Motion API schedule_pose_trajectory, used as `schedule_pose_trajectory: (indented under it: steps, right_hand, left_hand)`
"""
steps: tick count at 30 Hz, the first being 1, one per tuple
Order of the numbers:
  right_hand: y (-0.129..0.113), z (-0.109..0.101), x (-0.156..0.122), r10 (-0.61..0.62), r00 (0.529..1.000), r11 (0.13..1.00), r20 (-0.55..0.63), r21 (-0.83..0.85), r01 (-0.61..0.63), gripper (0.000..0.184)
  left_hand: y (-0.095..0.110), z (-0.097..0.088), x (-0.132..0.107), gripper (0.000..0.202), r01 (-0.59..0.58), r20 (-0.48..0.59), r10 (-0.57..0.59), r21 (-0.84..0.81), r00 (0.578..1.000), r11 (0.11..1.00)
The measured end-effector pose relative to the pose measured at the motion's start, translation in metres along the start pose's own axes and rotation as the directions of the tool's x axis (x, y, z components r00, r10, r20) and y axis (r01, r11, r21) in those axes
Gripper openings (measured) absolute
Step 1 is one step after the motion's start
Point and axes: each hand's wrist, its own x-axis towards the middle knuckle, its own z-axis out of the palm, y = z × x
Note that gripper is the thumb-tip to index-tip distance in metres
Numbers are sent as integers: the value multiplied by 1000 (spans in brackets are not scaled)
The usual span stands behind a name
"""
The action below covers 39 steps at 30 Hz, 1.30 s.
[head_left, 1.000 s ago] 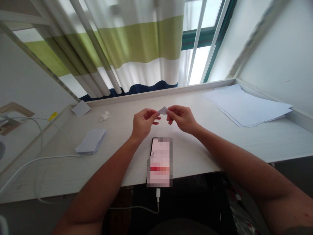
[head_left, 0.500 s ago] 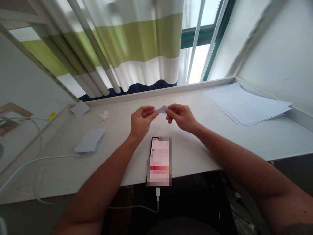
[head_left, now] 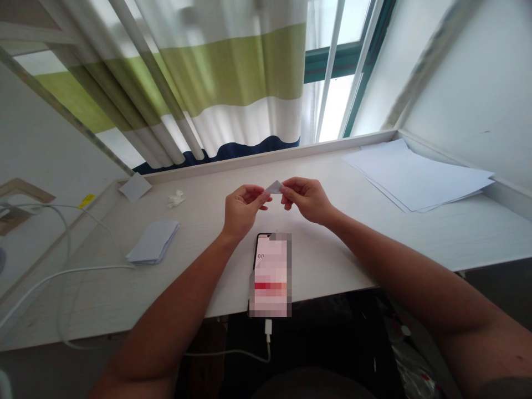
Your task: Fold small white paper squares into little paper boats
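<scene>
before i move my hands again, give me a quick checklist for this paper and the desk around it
1. Left hand pinching the small paper: ok, at its left corner.
2. Right hand pinching it too: ok, at its right corner.
3. Phone apart from both hands: ok.
4. Large sheets squared up: not ok, edges offset.
5. Small paper's edges lined up: cannot tell, too small.

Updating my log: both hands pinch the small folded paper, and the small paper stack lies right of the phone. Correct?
Not quite: the head view shows the small paper stack lying left of the phone. The left hand and right hand do pinch the small folded paper.
</scene>
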Motion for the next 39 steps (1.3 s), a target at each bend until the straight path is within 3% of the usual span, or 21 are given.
schedule_pose_trajectory:
  steps: [5,12,17,23,28,33,39]
  right_hand:
    - [0,0,0,11,1000,1000,-4,-14,-11,52]
    - [0,1,0,12,1000,1000,-8,-21,-12,53]
    - [-2,0,0,29,1000,1000,-8,-5,-29,49]
    - [-4,0,1,66,998,996,-1,58,-66,52]
    - [-5,0,1,77,997,993,7,89,-77,53]
    - [-4,-1,2,91,996,989,16,114,-92,53]
    - [-5,0,2,99,995,984,28,143,-102,53]
  left_hand:
    - [-1,-3,3,34,37,-3,-37,13,999,999]
    - [-1,-8,7,21,-5,21,3,66,1000,998]
    - [2,-7,5,35,-40,-36,41,10,999,999]
    - [4,-3,3,31,-39,-95,38,-8,995,999]
    - [2,-1,1,28,9,-48,-9,7,999,1000]
    - [3,1,0,29,-77,-55,79,42,995,996]
    - [4,0,1,30,-72,-55,72,0,996,997]
